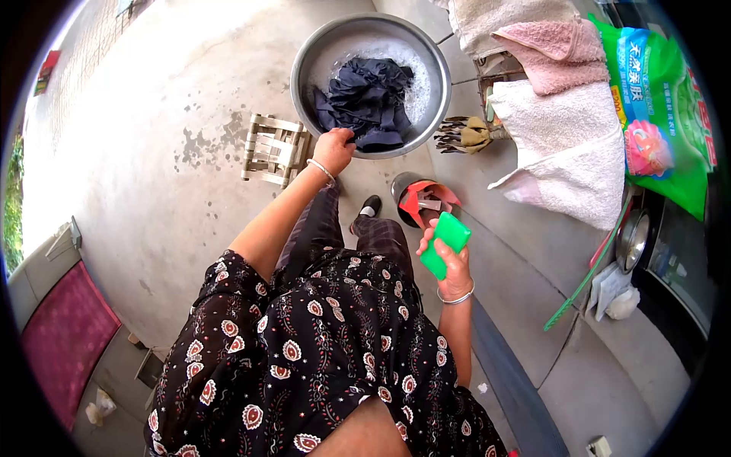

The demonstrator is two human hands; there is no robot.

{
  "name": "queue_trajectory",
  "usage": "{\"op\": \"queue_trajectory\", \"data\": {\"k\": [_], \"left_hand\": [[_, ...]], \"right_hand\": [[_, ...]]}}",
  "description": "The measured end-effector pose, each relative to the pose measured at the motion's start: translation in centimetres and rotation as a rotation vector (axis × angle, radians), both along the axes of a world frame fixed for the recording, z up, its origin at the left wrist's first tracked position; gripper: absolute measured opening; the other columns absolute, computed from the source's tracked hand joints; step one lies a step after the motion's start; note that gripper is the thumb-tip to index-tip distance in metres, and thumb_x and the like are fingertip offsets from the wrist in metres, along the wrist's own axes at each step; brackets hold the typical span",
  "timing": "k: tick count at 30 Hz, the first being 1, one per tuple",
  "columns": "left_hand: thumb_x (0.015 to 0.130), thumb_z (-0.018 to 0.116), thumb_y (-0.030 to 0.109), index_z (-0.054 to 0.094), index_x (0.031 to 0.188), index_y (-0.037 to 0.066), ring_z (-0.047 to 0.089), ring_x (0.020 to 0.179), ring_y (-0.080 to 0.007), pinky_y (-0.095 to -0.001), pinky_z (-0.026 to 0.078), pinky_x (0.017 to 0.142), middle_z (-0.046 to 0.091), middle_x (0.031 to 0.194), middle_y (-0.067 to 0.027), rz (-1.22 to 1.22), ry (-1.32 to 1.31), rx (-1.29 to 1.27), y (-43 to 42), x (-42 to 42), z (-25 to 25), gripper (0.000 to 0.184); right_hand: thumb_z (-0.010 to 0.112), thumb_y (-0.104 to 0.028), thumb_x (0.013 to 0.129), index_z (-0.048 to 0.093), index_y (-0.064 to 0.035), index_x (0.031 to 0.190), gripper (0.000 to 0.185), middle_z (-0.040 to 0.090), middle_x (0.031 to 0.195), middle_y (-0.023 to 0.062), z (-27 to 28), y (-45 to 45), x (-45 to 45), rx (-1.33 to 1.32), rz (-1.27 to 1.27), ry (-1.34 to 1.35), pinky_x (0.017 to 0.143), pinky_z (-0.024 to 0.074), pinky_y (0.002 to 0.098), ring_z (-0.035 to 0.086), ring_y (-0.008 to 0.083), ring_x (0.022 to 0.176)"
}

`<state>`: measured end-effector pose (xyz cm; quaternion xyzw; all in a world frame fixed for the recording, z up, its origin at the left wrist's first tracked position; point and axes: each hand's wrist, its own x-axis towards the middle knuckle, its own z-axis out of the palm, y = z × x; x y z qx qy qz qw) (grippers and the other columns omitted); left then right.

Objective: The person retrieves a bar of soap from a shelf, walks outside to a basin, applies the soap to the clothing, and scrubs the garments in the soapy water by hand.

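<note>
A round metal basin stands on the floor at the top centre, with soapy water and a bunched dark cloth inside. My left hand is at the basin's lower left rim, beside the cloth, its fingers curled at the edge; whether they hold the rim or some cloth is too small to tell. My right hand grips a green block, held well below the basin and clear of it. Each wrist wears a light bracelet.
A small wooden stool stands left of the basin. Right of it are a brush, a dark bin with a red liner, hanging towels, a green detergent bag and a green stick.
</note>
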<state>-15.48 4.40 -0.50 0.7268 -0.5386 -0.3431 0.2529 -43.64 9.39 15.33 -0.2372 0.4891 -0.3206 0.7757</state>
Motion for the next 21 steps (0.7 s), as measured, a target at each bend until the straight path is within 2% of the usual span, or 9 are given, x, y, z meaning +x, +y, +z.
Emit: {"op": "queue_trajectory", "data": {"k": [1, 5, 9, 12, 15, 17, 19, 21], "left_hand": [[0.068, 0.063, 0.010, 0.062, 0.096, 0.000, 0.059, 0.085, -0.0326, -0.0383, 0.047, 0.078, 0.061, 0.089, -0.0170, -0.034, -0.055, -0.058, -0.7, 0.3, -0.8, 0.030], [0.066, 0.067, 0.011, 0.061, 0.097, 0.001, 0.055, 0.094, -0.0339, -0.0400, 0.044, 0.083, 0.060, 0.093, -0.0167, -0.044, -0.102, 0.010, -3.0, 0.4, -3.5, 0.034], [0.064, 0.067, 0.010, 0.062, 0.092, 0.007, 0.051, 0.098, -0.0317, -0.0407, 0.043, 0.083, 0.057, 0.090, -0.0117, -0.194, -0.428, 0.142, -3.7, -0.5, -3.4, 0.029], [0.063, 0.067, 0.009, 0.064, 0.089, 0.009, 0.051, 0.097, -0.0299, -0.0405, 0.043, 0.081, 0.058, 0.090, -0.0094, -0.219, -0.503, 0.193, -4.4, -0.6, -4.2, 0.026], [0.063, 0.065, 0.007, 0.065, 0.084, 0.009, 0.052, 0.093, -0.0290, -0.0397, 0.043, 0.078, 0.059, 0.086, -0.0077, -0.088, -0.353, 0.220, -4.9, -0.3, -4.3, 0.021], [0.064, 0.064, 0.006, 0.064, 0.081, 0.007, 0.052, 0.089, -0.0289, -0.0385, 0.043, 0.077, 0.059, 0.083, -0.0078, -0.048, -0.171, 0.118, -4.7, 0.1, -3.7, 0.017], [0.066, 0.063, 0.007, 0.063, 0.081, 0.004, 0.052, 0.083, -0.0297, -0.0361, 0.043, 0.075, 0.058, 0.079, -0.0094, -0.013, -0.034, -0.019, -4.7, 0.5, -1.5, 0.015], [0.068, 0.064, 0.011, 0.063, 0.079, 0.007, 0.053, 0.085, -0.0300, -0.0377, 0.044, 0.075, 0.058, 0.080, -0.0091, -0.053, -0.003, -0.027, -4.7, 0.5, 0.4, 0.012]], "right_hand": [[0.064, -0.013, 0.079, 0.049, -0.0010, 0.114, 0.040, 0.057, 0.088, 0.0074, 0.0, -0.1, 0.6, 0.015, -0.013, 0.003, 0.067, 0.0490, 0.0322, 0.056, 0.0176, 0.075], [0.065, -0.016, 0.079, 0.048, -0.0008, 0.115, 0.042, 0.057, 0.089, 0.0074, -1.0, -0.1, 1.9, 0.060, 0.011, 0.031, 0.067, 0.0482, 0.0317, 0.056, 0.0171, 0.076], [0.066, -0.016, 0.079, 0.048, -0.0006, 0.115, 0.044, 0.057, 0.089, 0.0072, -1.9, -1.2, 2.3, 0.097, 0.025, 0.023, 0.067, 0.0481, 0.0314, 0.056, 0.0171, 0.076], [0.066, -0.016, 0.078, 0.048, -0.0004, 0.116, 0.044, 0.057, 0.089, 0.0072, -2.4, -2.5, 2.2, 0.087, 0.049, 0.044, 0.067, 0.0482, 0.0318, 0.056, 0.0173, 0.076], [0.066, -0.016, 0.078, 0.049, -0.0002, 0.116, 0.044, 0.057, 0.090, 0.0071, -2.3, -3.7, 1.8, 0.086, 0.059, 0.059, 0.068, 0.0482, 0.0321, 0.056, 0.0175, 0.076], [0.066, -0.015, 0.078, 0.049, -0.0001, 0.116, 0.044, 0.057, 0.090, 0.0071, -2.3, -4.1, 1.5, 0.093, 0.049, 0.073, 0.068, 0.0483, 0.0322, 0.056, 0.0176, 0.076], [0.066, -0.015, 0.079, 0.049, 0.0000, 0.116, 0.043, 0.057, 0.090, 0.0071, -2.6, -4.3, 1.1, 0.123, 0.044, 0.065, 0.068, 0.0482, 0.0322, 0.056, 0.0177, 0.076], [0.065, -0.015, 0.079, 0.049, 0.0000, 0.116, 0.043, 0.058, 0.090, 0.0072, -2.9, -4.9, 1.1, 0.131, 0.046, 0.058, 0.069, 0.0482, 0.0321, 0.056, 0.0178, 0.076]]}}
